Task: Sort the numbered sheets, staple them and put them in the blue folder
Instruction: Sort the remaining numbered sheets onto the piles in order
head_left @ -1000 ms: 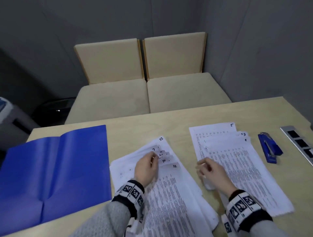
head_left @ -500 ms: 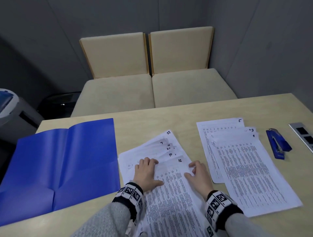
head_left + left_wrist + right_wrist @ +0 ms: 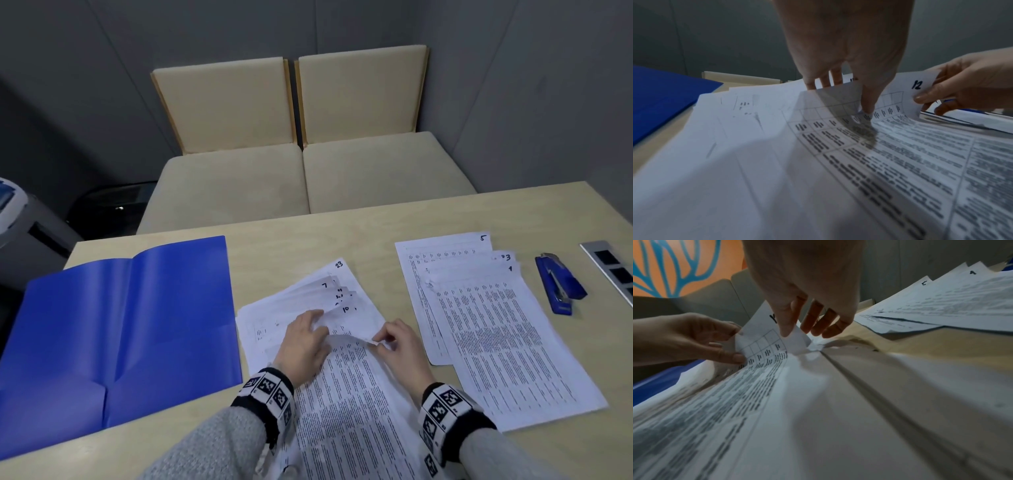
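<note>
A printed sheet numbered 12 [image 3: 346, 380] tops the fanned middle pile [image 3: 308, 294], whose corners read 23, 7 and 10. Its far edge is curled up off the pile. My left hand [image 3: 318, 329] pinches that edge, thumb on the print in the left wrist view [image 3: 867, 104] and fingers behind. My right hand [image 3: 382, 341] pinches the corner marked 12 [image 3: 917, 84], thumb in front [image 3: 787, 324]. To the right, a second pile [image 3: 496, 325] shows 5, 3 and 1. The blue folder [image 3: 120, 325] lies open at the left, and the blue stapler [image 3: 558, 284] lies at the right.
The wooden table [image 3: 308, 236] ends at its far edge before two beige cushioned seats [image 3: 301, 178]. A metal socket strip [image 3: 613, 270] is set into the table's right side. A grey bin [image 3: 30, 222] stands off the left corner.
My right hand left the right pile and came over to the middle pile. Both hands, flat on sheet 12 half a second ago, now pinch and lift its far edge.
</note>
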